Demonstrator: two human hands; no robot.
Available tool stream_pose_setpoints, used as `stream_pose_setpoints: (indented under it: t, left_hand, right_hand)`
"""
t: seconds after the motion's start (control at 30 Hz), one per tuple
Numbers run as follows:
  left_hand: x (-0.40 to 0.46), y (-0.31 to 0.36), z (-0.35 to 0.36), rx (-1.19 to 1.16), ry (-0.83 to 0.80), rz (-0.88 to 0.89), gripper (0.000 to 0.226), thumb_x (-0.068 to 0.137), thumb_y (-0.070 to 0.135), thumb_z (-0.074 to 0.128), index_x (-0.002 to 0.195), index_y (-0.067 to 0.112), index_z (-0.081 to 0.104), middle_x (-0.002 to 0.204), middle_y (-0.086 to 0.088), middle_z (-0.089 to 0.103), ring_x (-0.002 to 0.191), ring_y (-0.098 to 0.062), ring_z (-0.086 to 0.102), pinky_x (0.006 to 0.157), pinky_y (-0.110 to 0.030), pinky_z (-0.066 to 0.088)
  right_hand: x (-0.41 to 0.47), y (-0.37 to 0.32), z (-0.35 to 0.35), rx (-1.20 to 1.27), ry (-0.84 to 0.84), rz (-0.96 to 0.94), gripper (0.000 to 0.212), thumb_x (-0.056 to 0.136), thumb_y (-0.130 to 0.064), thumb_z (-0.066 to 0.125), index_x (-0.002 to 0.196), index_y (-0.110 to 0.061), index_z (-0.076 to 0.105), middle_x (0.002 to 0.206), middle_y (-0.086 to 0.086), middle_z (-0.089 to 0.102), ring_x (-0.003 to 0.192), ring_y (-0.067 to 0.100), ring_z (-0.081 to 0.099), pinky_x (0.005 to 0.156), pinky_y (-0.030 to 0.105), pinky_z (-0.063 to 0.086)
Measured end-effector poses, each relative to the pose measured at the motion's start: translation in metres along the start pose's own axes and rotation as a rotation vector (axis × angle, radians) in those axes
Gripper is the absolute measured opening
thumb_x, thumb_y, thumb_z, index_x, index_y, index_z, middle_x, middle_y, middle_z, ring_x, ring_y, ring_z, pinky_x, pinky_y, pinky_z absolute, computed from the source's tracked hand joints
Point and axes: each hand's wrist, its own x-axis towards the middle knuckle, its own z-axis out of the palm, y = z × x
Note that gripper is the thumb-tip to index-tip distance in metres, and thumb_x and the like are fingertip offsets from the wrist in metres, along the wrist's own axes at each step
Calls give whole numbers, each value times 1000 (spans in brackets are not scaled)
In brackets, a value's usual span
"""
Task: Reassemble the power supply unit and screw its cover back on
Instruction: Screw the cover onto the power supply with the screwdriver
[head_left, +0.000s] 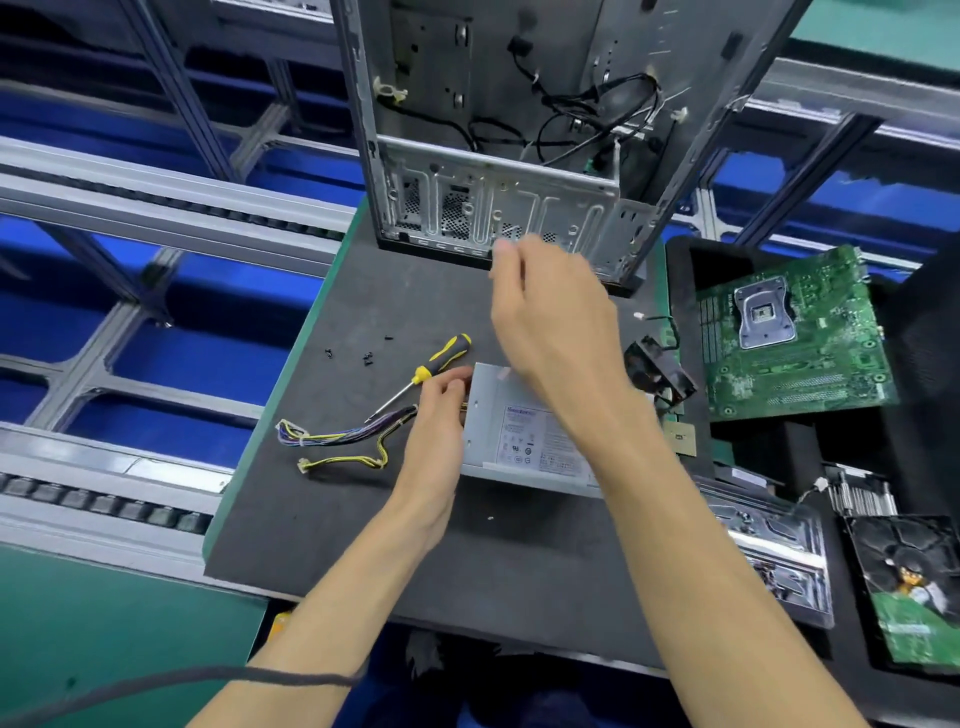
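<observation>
At frame centre, our left hand (439, 410) grips the grey sheet-metal power supply box's (524, 431) left edge; we judge it heavy, rigid, sharp-edged. Our right hand (550, 322), raised, grip unclear.

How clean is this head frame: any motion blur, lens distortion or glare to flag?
Head view: the raised right hand is motion-blurred at its fingertips; the left hand on the power supply unit looks sharper. Wide-angle bending curves the conveyor rails and splays the computer case. Lighting is even, without harsh glare; the label print is unreadable.
</observation>
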Motion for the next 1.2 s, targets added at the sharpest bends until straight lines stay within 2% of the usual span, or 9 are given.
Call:
stream_pose_setpoints:
  t: [0.2,0.37,0.5,0.6,0.73,0.93,1.0,1.1,1.2]
  left_hand:
    - [1,3,-1,25,8,-34,28,104,40,39,113,40,64,118,10,71,114,-13,66,105,-44,49]
    - [4,5,-1,27,4,-57,25,102,40,43,117,35,63,120,6,71,117,-18,65,107,-47,47]
    - [13,9,-3,157,-59,-63,44,95,47,40,114,13,61,122,4,66,112,-21,60,104,-39,43]
    - [12,4,-11,250,-65,-187,56,95,63,44,125,20,63,132,-2,64,120,-21,62,107,-42,46]
    - [10,2,-24,58,-135,-296,54,96,65,48,101,18,75,92,3,78,79,-13,73,66,-30,56]
    - [5,-2,-20,-133,-225,-306,23,76,39,81,65,19,77,77,-7,73,67,-19,69,63,-30,56]
    - [0,-11,-20,-173,-207,-276,11,71,24,81,74,15,74,82,-11,70,67,-21,66,61,-27,52]
    - [-9,-25,-24,-197,-129,-203,52,63,19,77,112,6,68,105,-16,74,81,-24,68,64,-31,52]
    - [-12,-38,-25,-191,-102,-89,58,65,17,75,122,13,66,112,-9,76,94,-23,73,74,-34,57]
  right_hand:
    - [9,-17,-32,178,454,-216,35,106,-28,31,92,-11,58,85,-1,60,84,23,45,71,36,29]
    - [4,12,24,-259,-111,49,36,111,-30,19,120,-12,49,116,9,63,106,34,52,85,44,38]
    - [12,19,36,-222,-91,-6,37,110,-38,23,109,-12,49,105,13,67,105,38,55,89,49,42]
    - [11,21,36,-229,-230,79,41,109,-46,19,105,-15,46,110,16,68,105,38,58,81,46,33]
    - [-4,13,29,-211,-552,258,55,106,-55,18,125,-15,50,133,19,59,121,40,53,88,48,34]
    - [-46,8,23,-275,-423,133,29,109,-35,21,106,-15,42,119,16,61,96,42,53,74,41,28]
    - [-40,15,14,-214,-449,193,29,108,-32,23,103,-14,45,119,16,61,88,37,43,76,40,29]
    - [-27,39,4,-171,-416,258,32,106,-30,30,112,-13,56,122,16,64,93,35,46,78,41,37]
    - [-24,61,12,-202,-411,265,34,106,-27,33,123,-15,61,125,12,65,104,35,56,87,41,46]
